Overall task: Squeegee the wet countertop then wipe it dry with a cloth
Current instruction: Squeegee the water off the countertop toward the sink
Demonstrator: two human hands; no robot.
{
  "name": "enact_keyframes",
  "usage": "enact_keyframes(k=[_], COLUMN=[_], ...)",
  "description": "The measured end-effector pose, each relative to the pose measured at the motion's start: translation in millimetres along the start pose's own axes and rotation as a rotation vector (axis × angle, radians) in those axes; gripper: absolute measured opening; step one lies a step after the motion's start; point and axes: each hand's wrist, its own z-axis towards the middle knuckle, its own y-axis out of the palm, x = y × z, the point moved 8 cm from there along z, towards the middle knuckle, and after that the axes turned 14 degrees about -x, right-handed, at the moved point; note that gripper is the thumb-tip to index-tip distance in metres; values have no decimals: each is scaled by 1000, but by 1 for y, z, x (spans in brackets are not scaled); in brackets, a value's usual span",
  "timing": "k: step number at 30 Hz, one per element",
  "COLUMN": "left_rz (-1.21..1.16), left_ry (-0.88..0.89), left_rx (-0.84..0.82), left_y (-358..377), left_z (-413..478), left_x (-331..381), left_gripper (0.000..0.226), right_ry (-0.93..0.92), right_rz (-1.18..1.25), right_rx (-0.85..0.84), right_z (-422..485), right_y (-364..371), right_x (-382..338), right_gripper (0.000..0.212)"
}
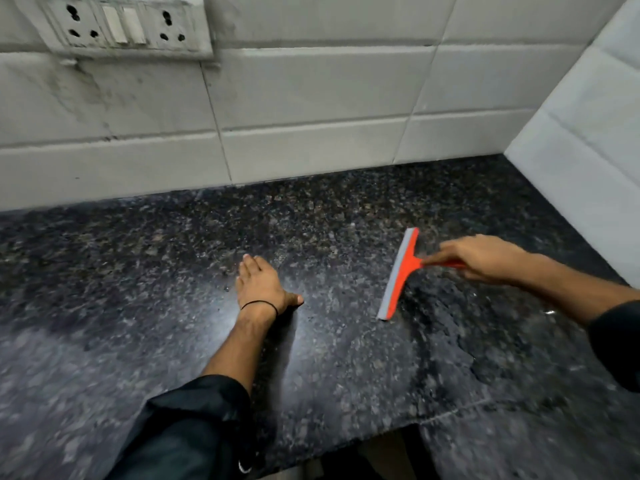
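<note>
A: Status on the squeegee?

B: Right hand has it, fingers wrapped round the orange handle. Blade down on the worktop, right of centre. Long axis runs far-to-near, tilted slightly; handle sticks out to the right, toward the side wall.

A: Left hand?

B: Left hand flat on the stone, fingers together and extended, holding nothing. It sits left of the blade, apart from it.

A: So a leftward stroke runs into it.

B: My read, yes: that hand is the only thing in the path. Otherwise bare granite. Darker wet-looking patch lies right of and below the blade.

A: Cloth?

B: Not in view. Tiled back wall with a socket plate behind, well clear. Frame is motion-blurred, so can't judge how wet the surface is.
</note>
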Motion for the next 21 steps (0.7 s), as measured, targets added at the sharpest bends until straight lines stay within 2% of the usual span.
enact_keyframes(k=[5, 8, 11, 14, 17, 21], left_rz=[84, 150, 185, 199, 203, 302], left_ry=[263, 346, 344, 331, 321, 299], left_rx=[-71, -151, -188, -132, -103, -149], left_y=[40, 64, 74, 63, 51, 47], left_z=[-8, -10, -6, 6, 24, 47], left_x=[77, 115, 136, 147, 165, 190], left_gripper=[127, 127, 129, 128, 130, 136], right_ry=[137, 134, 142, 172, 242, 314], right_rz=[27, 39, 197, 313, 465, 594], right_rx=[-56, -62, 34, 160, 221, 262], right_z=[-56, -67, -67, -49, -4, 68], right_y=[48, 46, 21, -12, -38, -67], right_x=[42, 45, 58, 77, 105, 132], right_gripper=[61, 62, 61, 59, 46, 36])
